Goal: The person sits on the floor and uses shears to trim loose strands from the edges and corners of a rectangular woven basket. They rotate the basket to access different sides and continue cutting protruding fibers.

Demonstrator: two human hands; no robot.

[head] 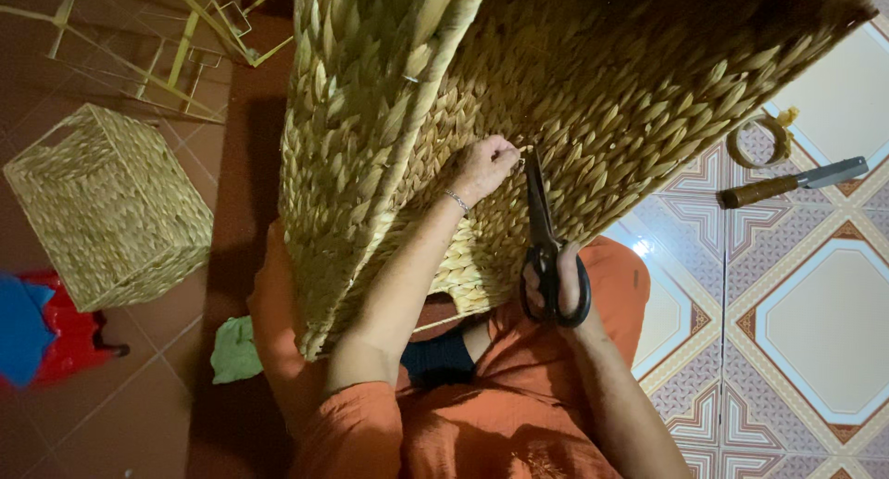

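A large woven straw basket (593, 81) rests tilted on my lap and fills the upper middle of the head view. My left hand (485, 167), with a thin bracelet at the wrist, pinches a strand on the basket's weave. My right hand (556, 289) grips the black handles of a pair of scissors (541, 224). The blades point up, their tips right beside my left fingers on the basket wall. I wear orange clothes.
A smaller woven basket (106, 206) sits on the dark floor at left, by a red stool (65, 335) and a green cloth (235, 349). Yellow wire frames (185, 44) lie at top left. On the patterned tiles at right lie a knife (792, 182) and a tape roll (759, 141).
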